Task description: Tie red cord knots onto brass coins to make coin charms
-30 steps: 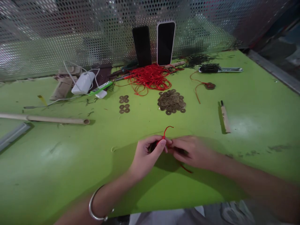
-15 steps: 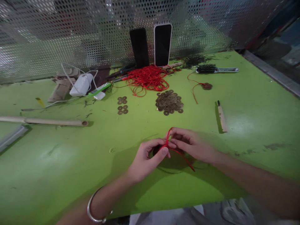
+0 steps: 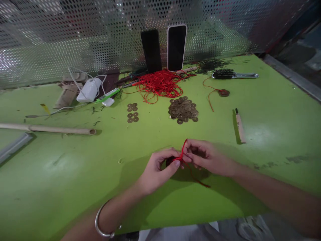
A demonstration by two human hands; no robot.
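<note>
My left hand (image 3: 162, 169) pinches a small dark coin piece (image 3: 169, 162) bound with red cord, mostly hidden by the fingers. From its knot, one strand of the red cord (image 3: 184, 148) runs up to my right hand (image 3: 207, 157), whose thumb and fingers are closed on it. Another loose end trails down to the right below my hands. Both hands are raised a little over the green table (image 3: 155, 207). Beyond them lie a pile of holed brass coins (image 3: 183, 109) and two small groups of coins (image 3: 132, 112).
A heap of red cord (image 3: 162, 83) lies before two upright phones (image 3: 177, 48). To the right are a finished coin piece (image 3: 224, 93), a hairbrush (image 3: 234, 74) and a wooden-handled tool (image 3: 240, 127). A bamboo tube (image 3: 60, 130) and white charger (image 3: 89, 90) sit left.
My right fingers have shifted slightly at the knot. The loose cord end, straighter before, now hangs lower and curves. The whole view has moved slightly.
</note>
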